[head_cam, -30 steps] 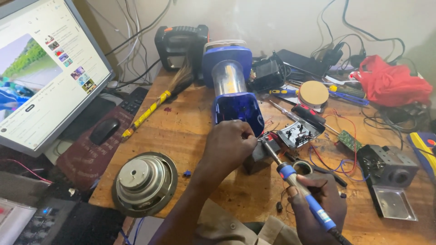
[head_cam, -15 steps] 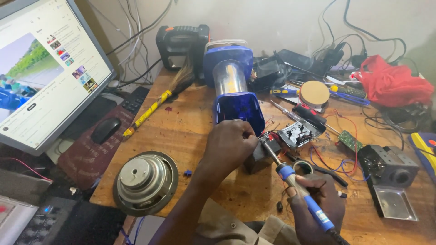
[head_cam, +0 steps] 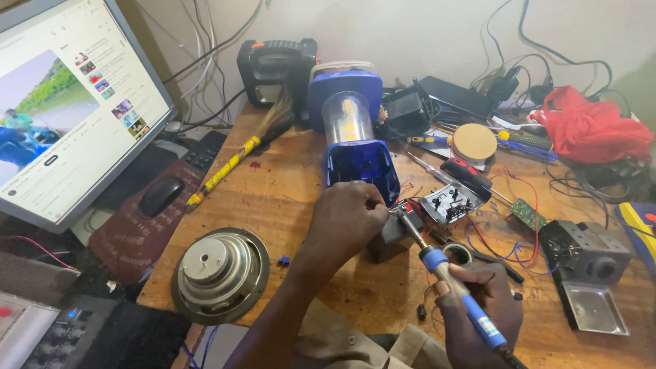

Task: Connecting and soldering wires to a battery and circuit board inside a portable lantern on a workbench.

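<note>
The right hand [head_cam: 478,314] grips a blue-handled soldering iron [head_cam: 444,270], its tip beside the left hand [head_cam: 348,219], which pinches something hidden just below the blue lantern [head_cam: 355,147].

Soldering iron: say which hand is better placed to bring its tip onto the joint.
Right. The right hand already grips the soldering iron, tip beside the left hand, which pinches the work.
</note>
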